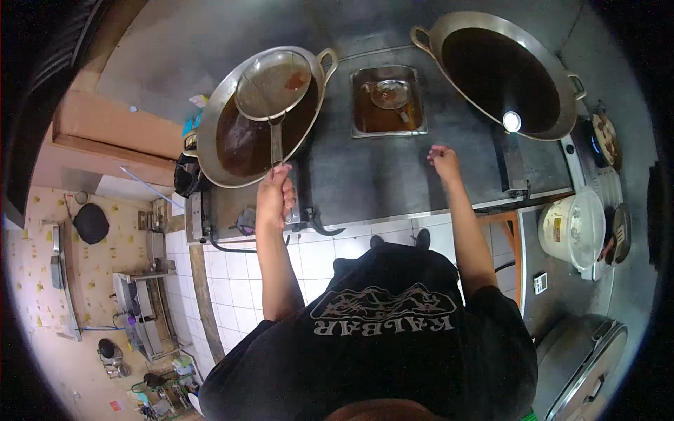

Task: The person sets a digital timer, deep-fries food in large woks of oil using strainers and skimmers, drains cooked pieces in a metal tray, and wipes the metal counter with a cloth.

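Observation:
In my left hand (276,196) is the long handle of a round wire-mesh strainer (272,84), with the fingers wrapped round it. The strainer's mesh lies over a large two-handled wok (209,144) of dark brown liquid, and a reddish-brown patch shows in the mesh. My right hand (444,161) hovers above the metal counter, its fingers loosely bent and nothing visible in them. Beyond that hand, a rectangular steel pan (354,105) set in the counter holds brown liquid and a smaller round strainer (390,94).
At the right stands a second large wok (449,74) of dark liquid. A white tub (572,228) sits farther right, near a burner with a blue flame (597,146). Black hoses (326,228) run along the counter's front edge (393,216).

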{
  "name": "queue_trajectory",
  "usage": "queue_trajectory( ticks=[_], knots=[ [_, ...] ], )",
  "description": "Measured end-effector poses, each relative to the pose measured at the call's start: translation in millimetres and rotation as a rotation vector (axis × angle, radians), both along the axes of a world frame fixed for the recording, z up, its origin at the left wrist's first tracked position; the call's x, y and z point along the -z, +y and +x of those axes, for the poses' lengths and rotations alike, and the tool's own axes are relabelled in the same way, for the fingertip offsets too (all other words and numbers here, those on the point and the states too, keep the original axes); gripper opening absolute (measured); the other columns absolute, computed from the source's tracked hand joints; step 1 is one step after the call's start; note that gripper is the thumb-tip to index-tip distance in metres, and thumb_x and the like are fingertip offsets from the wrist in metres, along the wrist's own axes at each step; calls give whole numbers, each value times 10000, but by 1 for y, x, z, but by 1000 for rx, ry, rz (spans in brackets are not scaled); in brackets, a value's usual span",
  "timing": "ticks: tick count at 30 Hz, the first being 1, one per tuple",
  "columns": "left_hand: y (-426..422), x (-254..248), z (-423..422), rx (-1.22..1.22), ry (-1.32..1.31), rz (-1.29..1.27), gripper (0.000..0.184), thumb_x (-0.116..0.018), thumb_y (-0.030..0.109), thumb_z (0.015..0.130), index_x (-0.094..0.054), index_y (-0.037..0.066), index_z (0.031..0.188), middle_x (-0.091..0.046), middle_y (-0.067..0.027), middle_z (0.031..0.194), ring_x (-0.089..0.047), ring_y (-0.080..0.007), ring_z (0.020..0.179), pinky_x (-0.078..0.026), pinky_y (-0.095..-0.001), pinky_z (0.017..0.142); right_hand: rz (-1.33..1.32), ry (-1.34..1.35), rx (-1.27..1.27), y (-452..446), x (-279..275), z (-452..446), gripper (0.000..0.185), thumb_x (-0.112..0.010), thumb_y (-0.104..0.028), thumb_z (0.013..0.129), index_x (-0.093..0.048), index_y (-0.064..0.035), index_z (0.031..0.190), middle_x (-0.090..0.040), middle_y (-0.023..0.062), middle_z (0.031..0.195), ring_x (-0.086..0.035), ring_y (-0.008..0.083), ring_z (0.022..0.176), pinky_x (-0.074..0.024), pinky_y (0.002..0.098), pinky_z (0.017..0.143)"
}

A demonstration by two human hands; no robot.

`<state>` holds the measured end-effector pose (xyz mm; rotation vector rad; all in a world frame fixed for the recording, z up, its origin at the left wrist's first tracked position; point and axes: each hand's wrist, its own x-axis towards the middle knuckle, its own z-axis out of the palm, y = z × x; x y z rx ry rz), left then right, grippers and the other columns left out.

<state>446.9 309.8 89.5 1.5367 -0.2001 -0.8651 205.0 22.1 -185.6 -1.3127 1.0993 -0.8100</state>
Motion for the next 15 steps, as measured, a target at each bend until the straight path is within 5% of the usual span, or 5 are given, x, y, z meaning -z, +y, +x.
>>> queue_trajectory(
  ticks=[5, 10, 11, 14, 15],
  knots=[
    [-26, -12, -21, 185, -114, -26, 267, -450, 246, 943, -497, 38, 1103, -373, 39, 589, -315, -35, 437, -250, -183, 362, -40, 121, -2, 3, -15, 6, 252, -570, -48, 769, -613, 50, 997, -665, 110, 766, -640, 166, 680, -494, 274, 632],
    [-66, 39, -45, 334, -775, -11, 399, -369, 290, 972, -413, 57, 1293, -425, 15, 623, -396, -77, 493, -372, -226, 466, -53, 177, 24, 9, -19, 7, 217, -552, -16, 780, -619, 44, 977, -657, 83, 740, -622, 128, 662, -490, 243, 593],
    [-69, 62, -35, 418, -953, 168, 374, -360, 182, 938, -425, 51, 1282, -613, -185, 778, -589, -354, 662, -475, -391, 662, -92, 222, 20, 8, -13, 7, 240, -549, -11, 763, -623, 36, 986, -661, 77, 742, -625, 127, 665, -491, 244, 607],
    [-86, 75, -48, 603, -1110, 507, 381, -360, 176, 918, -442, 51, 1268, -586, -282, 940, -561, -466, 863, -445, -497, 767, -126, 289, 41, 8, -16, 10, 291, -555, -22, 726, -635, 14, 1003, -672, 76, 762, -638, 140, 683, -495, 253, 644],
    [-89, 97, -38, 629, -1192, 435, 382, -358, 171, 910, -451, 48, 1259, -585, -278, 962, -561, -455, 886, -425, -533, 790, -123, 311, 66, 10, -21, 12, 319, -565, -39, 707, -643, 0, 1013, -679, 80, 779, -647, 154, 698, -499, 260, 668]
  ],
)
